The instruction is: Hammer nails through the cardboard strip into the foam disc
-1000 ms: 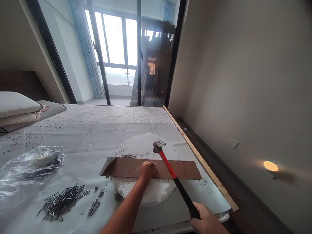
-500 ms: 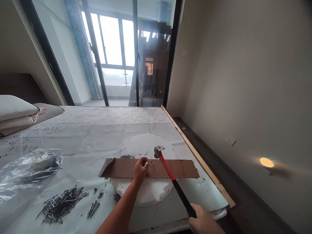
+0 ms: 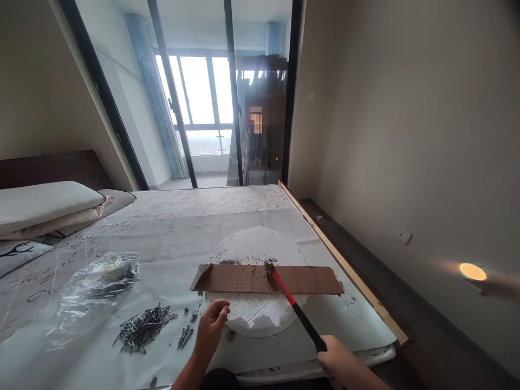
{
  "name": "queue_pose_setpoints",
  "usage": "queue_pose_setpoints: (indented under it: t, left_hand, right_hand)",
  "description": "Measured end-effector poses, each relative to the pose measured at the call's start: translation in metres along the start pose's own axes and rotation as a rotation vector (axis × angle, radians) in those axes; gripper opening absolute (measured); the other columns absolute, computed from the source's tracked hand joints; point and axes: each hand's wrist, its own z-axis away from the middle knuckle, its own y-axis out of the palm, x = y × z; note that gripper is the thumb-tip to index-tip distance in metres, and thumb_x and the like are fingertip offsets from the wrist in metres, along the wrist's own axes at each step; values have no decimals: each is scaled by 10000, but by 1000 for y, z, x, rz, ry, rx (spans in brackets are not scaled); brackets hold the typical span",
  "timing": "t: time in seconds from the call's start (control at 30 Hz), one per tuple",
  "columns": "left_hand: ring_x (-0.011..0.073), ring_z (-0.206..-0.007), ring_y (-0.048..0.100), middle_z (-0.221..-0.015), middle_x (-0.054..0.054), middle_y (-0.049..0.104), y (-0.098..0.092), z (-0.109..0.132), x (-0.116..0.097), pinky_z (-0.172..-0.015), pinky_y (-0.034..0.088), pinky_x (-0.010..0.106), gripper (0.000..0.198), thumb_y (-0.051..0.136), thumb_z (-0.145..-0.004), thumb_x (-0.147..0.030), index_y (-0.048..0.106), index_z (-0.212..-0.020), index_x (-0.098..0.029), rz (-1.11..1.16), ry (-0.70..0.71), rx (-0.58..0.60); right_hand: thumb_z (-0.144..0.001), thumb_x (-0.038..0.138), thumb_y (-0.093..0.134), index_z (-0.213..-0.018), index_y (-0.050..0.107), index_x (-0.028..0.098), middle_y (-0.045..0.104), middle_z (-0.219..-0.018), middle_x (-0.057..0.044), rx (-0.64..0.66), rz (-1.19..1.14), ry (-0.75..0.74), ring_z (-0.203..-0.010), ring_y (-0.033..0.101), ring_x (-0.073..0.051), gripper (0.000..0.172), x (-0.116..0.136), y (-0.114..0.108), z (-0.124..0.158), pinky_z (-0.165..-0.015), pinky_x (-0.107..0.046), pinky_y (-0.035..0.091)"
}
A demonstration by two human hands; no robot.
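Right hand clenched around the hammer handle, at the bed's near edge. Hammer head down on the brown board, across the white foam disc. Left hand loose, holding nothing, beside the disc, near the nails.

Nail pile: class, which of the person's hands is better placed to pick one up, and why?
Probably the left. The left hand hovers empty just right of the nail pile, while the right hand grips the hammer whose head rests on the brown strip.
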Motion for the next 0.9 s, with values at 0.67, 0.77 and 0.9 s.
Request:
queue_pose_setpoints:
  t: [0.67,0.77,0.9]
  left_hand:
    - [120,-635,585,-706,23,614,-107,79,33,-599,442,233,85,540,-732,-197,581,-793,-155,547,-620,-179]
    - [148,-677,584,-660,13,612,-126,80,60,-622,412,241,68,529,-703,-154,591,-730,-154,-263,-483,-198]
    - [161,-748,582,-695,25,635,-144,71,83,-685,390,238,157,491,-679,-72,617,-713,-160,-788,-348,-121]
  right_hand:
    - [-469,305,348,-631,334,237,272,-304,123,135,-117,21,-209,199,-51,176,-46,5,-4,-251,-190,136]
    - [-496,315,370,-682,346,235,268,-306,136,154,-154,1,-211,203,-51,204,-53,5,-7,-252,-190,155]
    - [-518,324,393,-708,347,234,291,-321,138,188,-165,-15,-219,221,-54,215,-59,5,-8,-250,-192,191]
